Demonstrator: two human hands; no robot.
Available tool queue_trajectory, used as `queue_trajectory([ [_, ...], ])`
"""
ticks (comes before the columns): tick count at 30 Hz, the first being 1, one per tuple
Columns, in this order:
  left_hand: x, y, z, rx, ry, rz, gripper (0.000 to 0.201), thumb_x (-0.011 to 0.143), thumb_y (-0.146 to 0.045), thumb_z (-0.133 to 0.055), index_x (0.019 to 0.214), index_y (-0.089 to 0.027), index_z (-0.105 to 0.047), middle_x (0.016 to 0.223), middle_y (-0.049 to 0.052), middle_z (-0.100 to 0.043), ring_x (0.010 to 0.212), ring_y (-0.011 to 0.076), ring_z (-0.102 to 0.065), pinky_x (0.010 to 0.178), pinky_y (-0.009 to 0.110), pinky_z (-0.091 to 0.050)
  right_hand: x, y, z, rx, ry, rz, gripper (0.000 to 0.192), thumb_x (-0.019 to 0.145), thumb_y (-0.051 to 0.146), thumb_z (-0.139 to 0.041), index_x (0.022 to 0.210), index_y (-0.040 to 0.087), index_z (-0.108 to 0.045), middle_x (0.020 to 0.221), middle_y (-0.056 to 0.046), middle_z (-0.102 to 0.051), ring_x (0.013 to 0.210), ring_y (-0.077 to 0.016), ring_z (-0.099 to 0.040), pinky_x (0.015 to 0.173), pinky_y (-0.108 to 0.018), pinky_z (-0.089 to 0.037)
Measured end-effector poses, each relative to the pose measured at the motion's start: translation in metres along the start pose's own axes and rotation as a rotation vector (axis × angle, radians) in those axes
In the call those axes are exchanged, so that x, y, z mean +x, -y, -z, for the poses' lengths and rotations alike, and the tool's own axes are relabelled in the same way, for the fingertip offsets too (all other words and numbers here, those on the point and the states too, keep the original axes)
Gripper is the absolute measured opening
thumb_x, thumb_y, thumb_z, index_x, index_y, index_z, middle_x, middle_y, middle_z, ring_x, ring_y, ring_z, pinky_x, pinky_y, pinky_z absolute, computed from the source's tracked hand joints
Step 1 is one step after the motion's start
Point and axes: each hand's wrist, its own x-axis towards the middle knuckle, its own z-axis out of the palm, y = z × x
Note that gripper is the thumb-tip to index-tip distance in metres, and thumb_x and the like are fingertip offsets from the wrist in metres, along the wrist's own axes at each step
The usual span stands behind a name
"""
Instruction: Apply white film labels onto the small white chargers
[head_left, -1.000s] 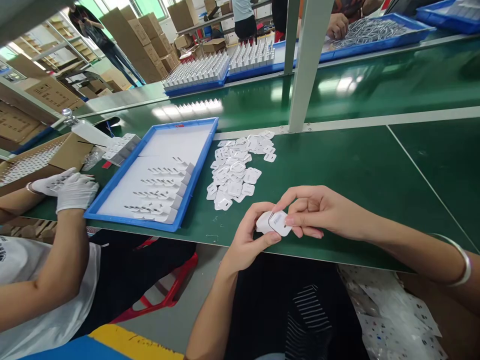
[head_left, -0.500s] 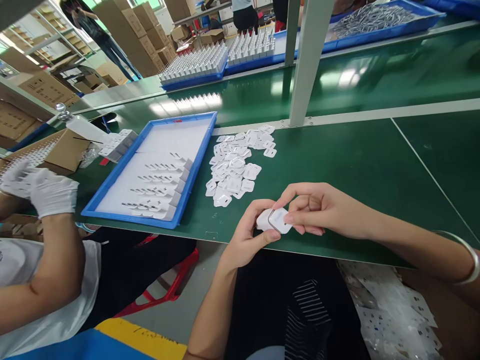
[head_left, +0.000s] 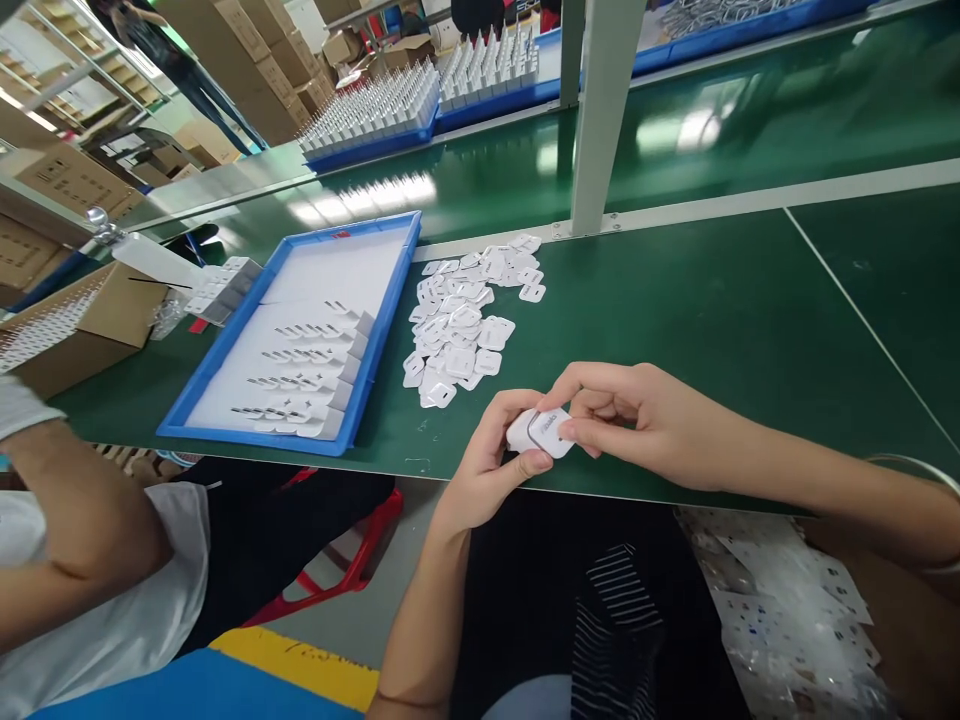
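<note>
Via remote cam, I see my L hand (head_left: 487,465) pinching a white block (head_left: 519,437) above the green bench (head_left: 697,330), nr. its front edge; R hand (head_left: 637,420) pinches the white plate (head_left: 550,430) adjoining it, w/ a plate pile (head_left: 459,325) beyond.

Green table (head_left: 712,300); white block (head_left: 551,432), grey-printed. From the block: white chips (head_left: 460,360) at 11 o'clock, blue tray (head_left: 247,441) with white lining (head_left: 330,270) at 10, red stool (head_left: 381,532) at 8, black cloth (head_left: 619,590) with pale stripes at 5.
</note>
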Motion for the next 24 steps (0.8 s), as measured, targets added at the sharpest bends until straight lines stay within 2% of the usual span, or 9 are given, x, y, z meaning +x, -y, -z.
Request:
queue_trajectory([
  [9, 0.003, -0.003, -0.001, -0.035, 0.036, 0.013, 0.034, 0.091, -0.028, -0.066, 0.123, -0.026, -0.054, 0.097, 0.002, -0.054, 0.082, 0.0130, -0.045, 0.072, 0.022, -0.038, 0.001, -0.001, 0.000, -0.146, -0.015, 0.045, 0.007, 0.096, 0.025, -0.050, 0.099, 0.023, -0.056, 0.058, 0.008, -0.053, 0.054, -0.0109, -0.044, 0.052, -0.024, -0.032],
  [17, 0.003, -0.008, -0.005, 0.013, 0.034, 0.044, 0.038, 0.088, -0.031, -0.069, 0.122, -0.024, -0.052, 0.101, 0.003, -0.053, 0.082, 0.0121, -0.046, 0.070, 0.022, -0.038, 0.001, 0.000, -0.001, -0.210, -0.017, 0.052, 0.009, 0.097, 0.024, -0.049, 0.094, 0.022, -0.058, 0.058, 0.007, -0.055, 0.051, -0.0096, -0.044, 0.048, -0.024, -0.027],
  [24, 0.004, -0.011, -0.010, 0.150, 0.032, 0.057, 0.025, 0.087, -0.025, -0.068, 0.103, -0.022, -0.049, 0.086, -0.001, -0.051, 0.071, 0.0099, -0.043, 0.062, 0.021, -0.038, 0.001, -0.002, -0.006, -0.145, 0.012, 0.000, 0.007, 0.096, 0.021, -0.047, 0.093, 0.023, -0.054, 0.059, 0.008, -0.057, 0.052, -0.0094, -0.041, 0.048, -0.023, -0.028],
])
